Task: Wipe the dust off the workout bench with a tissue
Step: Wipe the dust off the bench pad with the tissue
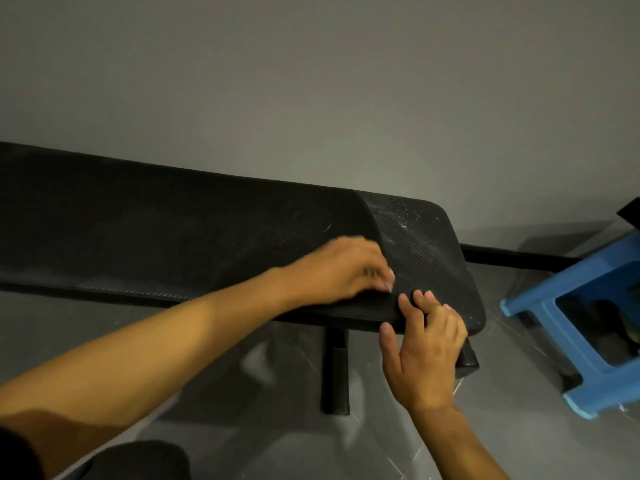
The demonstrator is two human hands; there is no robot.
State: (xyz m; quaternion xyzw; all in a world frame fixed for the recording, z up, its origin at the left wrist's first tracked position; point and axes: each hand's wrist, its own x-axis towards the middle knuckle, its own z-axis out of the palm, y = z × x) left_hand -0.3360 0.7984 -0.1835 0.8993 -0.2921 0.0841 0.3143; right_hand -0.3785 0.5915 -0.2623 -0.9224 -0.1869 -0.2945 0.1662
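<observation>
Fingers (373, 270) of our left hand (341, 268) are curled together and pressed down on the black pad of the workout bench (173, 230). A pale scrap at their tips looks like the tissue (391, 278). The hand is blurred, so we judge rather than see that they are pinched on it.

Our right hand (424, 348) rests at the near edge of the pad. Its fingers lie fairly straight and slightly apart on top, the thumb sits against the side, and they hold nothing. We take it to be bracing the bench.

The bench runs from the left of the view to its rounded end on the right, close against the grey wall (311, 81). White dust (401, 211) speckles that end, just beyond our left hand. The long stretch to the left looks darker and cleaner.

We judge that the wiping is in hand and fairly far along, with the dusty end left to do. The next move calls for drawing the tissue across that end with flat, even pressure. It should carry the specks off the edge toward the tiled floor (502, 427), well short of the blue plastic stool (568, 306).
</observation>
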